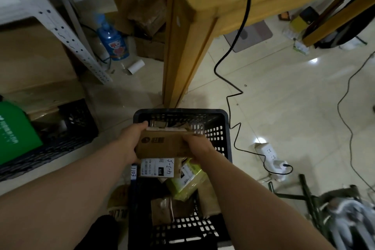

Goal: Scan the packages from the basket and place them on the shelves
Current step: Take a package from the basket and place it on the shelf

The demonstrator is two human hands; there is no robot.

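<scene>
One cardboard package (162, 145): we hold it above the basket (178, 111).
Left hand (132, 141): fingers curled round its 9 o'clock edge.
Right hand (197, 145): curled round its 3 o'clock edge.
Basket contents: at least three more packages (186, 182).

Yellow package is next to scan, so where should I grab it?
Grip the yellow package across its near end, from above: it lies tilted in the basket, that end is bare, and its far end is hidden under the held box.
</scene>
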